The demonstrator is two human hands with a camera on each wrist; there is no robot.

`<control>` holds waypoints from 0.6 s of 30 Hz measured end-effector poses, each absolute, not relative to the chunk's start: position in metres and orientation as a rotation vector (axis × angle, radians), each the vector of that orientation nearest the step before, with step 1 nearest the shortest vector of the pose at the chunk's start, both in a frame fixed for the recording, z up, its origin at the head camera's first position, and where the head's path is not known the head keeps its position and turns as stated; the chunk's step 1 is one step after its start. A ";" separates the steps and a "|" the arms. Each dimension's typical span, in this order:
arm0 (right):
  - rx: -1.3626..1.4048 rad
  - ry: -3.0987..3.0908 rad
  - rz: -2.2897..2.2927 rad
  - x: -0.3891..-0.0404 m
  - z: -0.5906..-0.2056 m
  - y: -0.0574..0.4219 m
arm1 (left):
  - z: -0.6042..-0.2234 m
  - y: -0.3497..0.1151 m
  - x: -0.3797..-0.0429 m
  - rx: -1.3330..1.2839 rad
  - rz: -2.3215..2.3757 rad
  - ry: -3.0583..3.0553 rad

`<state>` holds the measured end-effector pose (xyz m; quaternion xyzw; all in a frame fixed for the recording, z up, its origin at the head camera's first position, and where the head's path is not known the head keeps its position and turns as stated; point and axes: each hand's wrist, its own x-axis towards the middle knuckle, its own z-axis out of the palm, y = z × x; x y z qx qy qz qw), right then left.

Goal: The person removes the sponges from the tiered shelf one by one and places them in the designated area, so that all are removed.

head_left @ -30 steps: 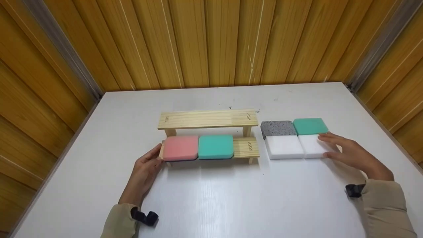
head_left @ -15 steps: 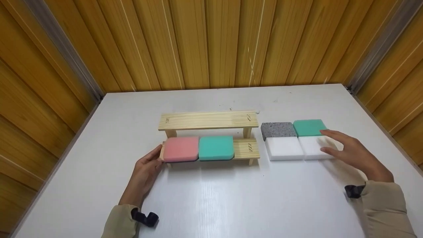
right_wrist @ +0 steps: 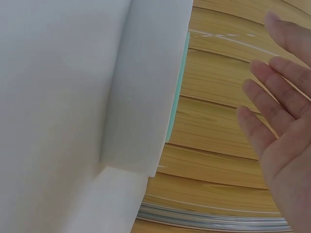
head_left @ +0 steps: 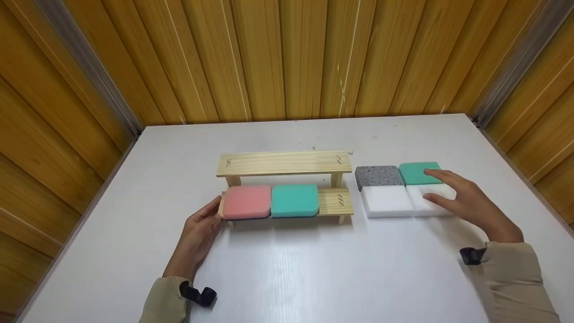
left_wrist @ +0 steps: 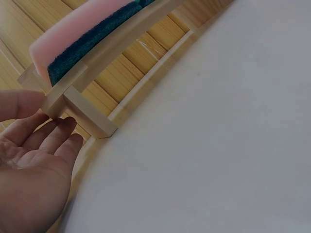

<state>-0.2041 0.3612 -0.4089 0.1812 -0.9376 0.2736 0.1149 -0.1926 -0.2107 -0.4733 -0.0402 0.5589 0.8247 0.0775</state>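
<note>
A low two-step wooden stand has an upper board [head_left: 282, 163] and a lower board [head_left: 335, 205]. On the lower board lie a pink sponge [head_left: 247, 202] and a turquoise sponge [head_left: 295, 200], side by side. The left wrist view shows a dark teal scouring layer [left_wrist: 90, 44] under the pink one. My left hand [head_left: 197, 235] pinches the lower board's left end between thumb and fingers. My right hand [head_left: 473, 204], fingers spread and holding nothing, hovers above the right white sponge block [head_left: 423, 209], partly covering it.
Beside that block lie another white sponge block [head_left: 387, 200], a grey speckled block [head_left: 380, 176] and a green sponge [head_left: 409, 173], grouped right of the stand. All stand on a white table [head_left: 314, 273]. Wood-patterned panels [head_left: 300, 58] wall its back and sides.
My right hand has lifted off the right white sponge block, its fingers loosening from the edge, and has shifted slightly left over it. My left hand stays at the stand's end.
</note>
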 end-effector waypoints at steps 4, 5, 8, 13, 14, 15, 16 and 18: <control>0.539 -2.760 0.796 -0.205 -0.403 0.356 | -0.473 -0.210 -0.194 -0.124 2.486 1.642; 0.538 -2.768 0.791 -0.205 -0.402 0.354 | -0.473 -0.210 -0.194 -0.126 2.492 1.634; 0.546 -2.774 0.778 -0.206 -0.399 0.349 | -0.473 -0.210 -0.195 -0.135 2.501 1.621; 0.634 -2.710 0.782 -0.210 -0.394 0.340 | -0.473 -0.210 -0.195 -0.145 2.492 1.622; 0.653 -2.696 0.785 -0.210 -0.393 0.338 | -0.473 -0.210 -0.195 -0.145 2.489 1.624; 0.669 -2.687 0.781 -0.211 -0.391 0.336 | -0.473 -0.210 -0.194 -0.143 2.486 1.626; 0.684 -2.681 0.778 -0.211 -0.390 0.333 | -0.473 -0.210 -0.194 -0.147 2.485 1.630; 0.716 -2.667 0.779 -0.212 -0.387 0.329 | -0.473 -0.210 -0.194 -0.148 2.483 1.632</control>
